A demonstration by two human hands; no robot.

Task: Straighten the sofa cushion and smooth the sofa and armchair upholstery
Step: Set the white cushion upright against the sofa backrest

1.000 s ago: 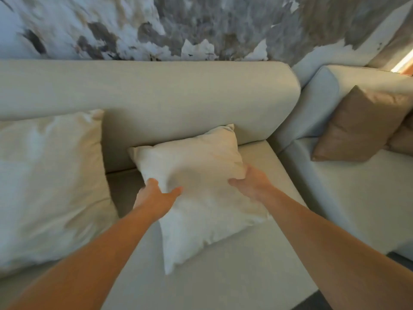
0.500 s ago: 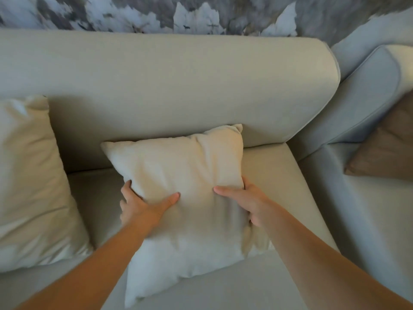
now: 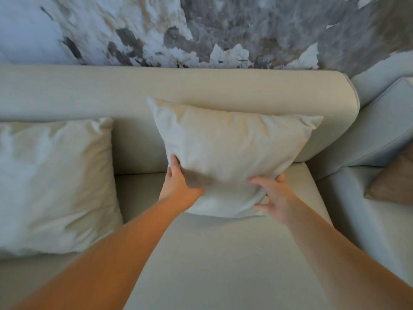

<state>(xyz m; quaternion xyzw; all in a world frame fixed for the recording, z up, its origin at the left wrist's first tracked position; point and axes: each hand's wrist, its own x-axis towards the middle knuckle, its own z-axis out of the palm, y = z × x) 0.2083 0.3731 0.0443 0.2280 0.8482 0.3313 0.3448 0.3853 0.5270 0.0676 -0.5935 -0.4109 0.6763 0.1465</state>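
Observation:
A cream cushion stands nearly upright on the beige sofa, its top leaning against the backrest. My left hand grips its lower left edge, thumb pressed into the front face. On the lower right corner, my right hand holds the cushion with fingers wrapped around the edge. The bottom of the cushion rests on the seat.
A larger cream cushion leans at the left of the sofa. A grey armchair adjoins on the right, with a brown cushion on its seat. A mottled grey and white wall rises behind.
Both hands lifted the cushion from lying tilted on the seat and stood it up against the backrest, shifted right. My hands now hold its lower corners.

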